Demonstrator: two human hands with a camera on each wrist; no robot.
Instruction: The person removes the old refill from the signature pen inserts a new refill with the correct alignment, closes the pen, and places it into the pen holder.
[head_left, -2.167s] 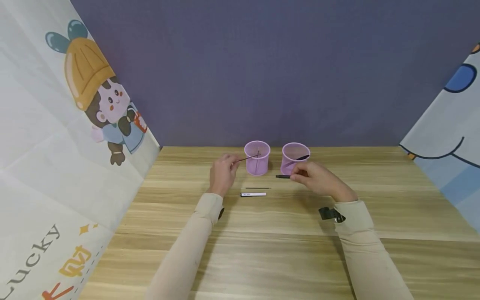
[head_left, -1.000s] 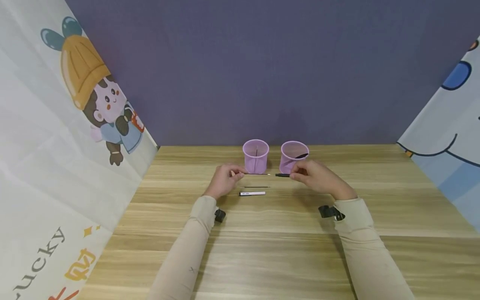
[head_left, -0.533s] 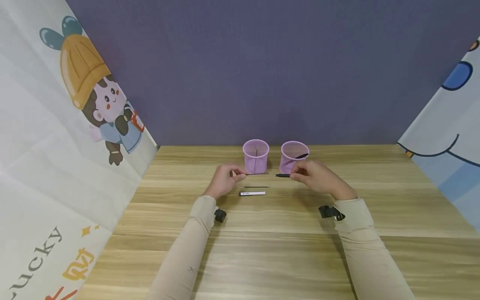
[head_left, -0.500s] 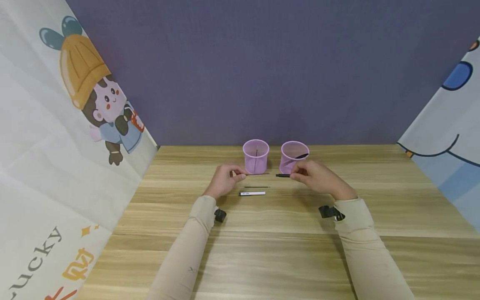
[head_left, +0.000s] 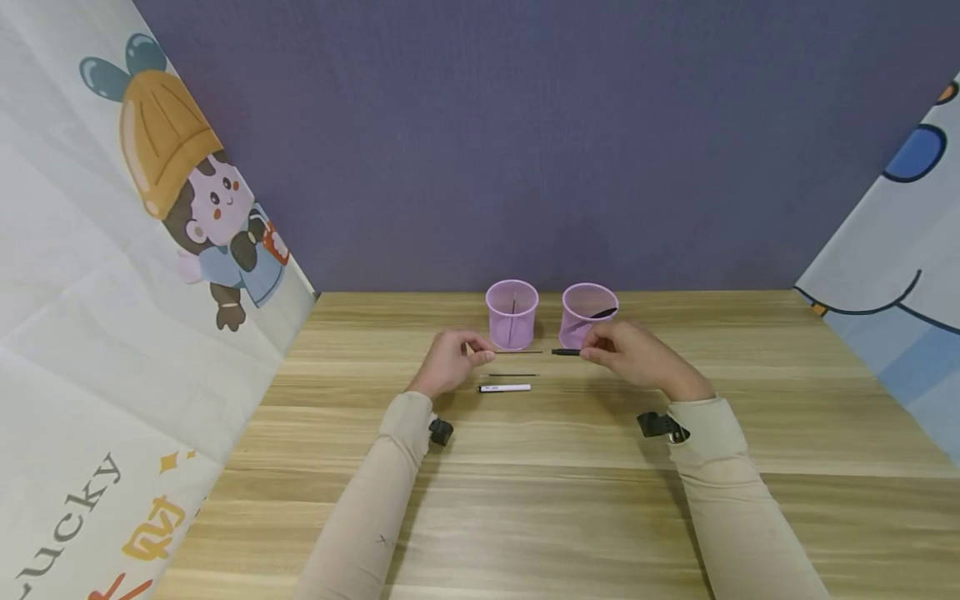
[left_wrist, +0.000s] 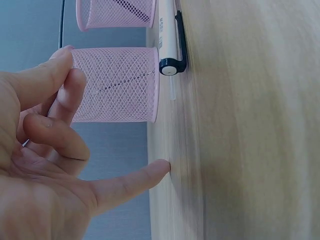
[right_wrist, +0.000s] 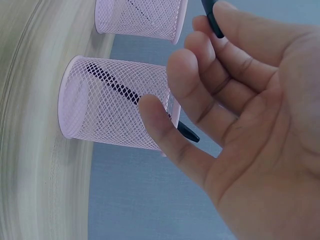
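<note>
My left hand (head_left: 452,360) pinches a thin dark pen refill (head_left: 521,352) between thumb and fingertips, just in front of the left pink mesh cup (head_left: 512,321). In the left wrist view its little finger reaches out to the tabletop. Facing it, my right hand (head_left: 637,354) pinches a black pen (head_left: 566,352) in front of the right mesh cup (head_left: 576,332). Refill and pen point at each other end to end, with a small gap between them. Much of the pen is hidden by the fingers.
A second thin refill (head_left: 512,375) and a white pen (head_left: 508,388) with a black clip lie on the wooden table (head_left: 525,517). One thin stick stands in the left cup. Another black pen (right_wrist: 187,132) leans in the right cup. A dark wall (head_left: 555,150) stands behind.
From over the left cup, my left hand has brought the refill down in front of it, level with the black pen. Since then the refill has shifted only slightly. The right hand stays put.
</note>
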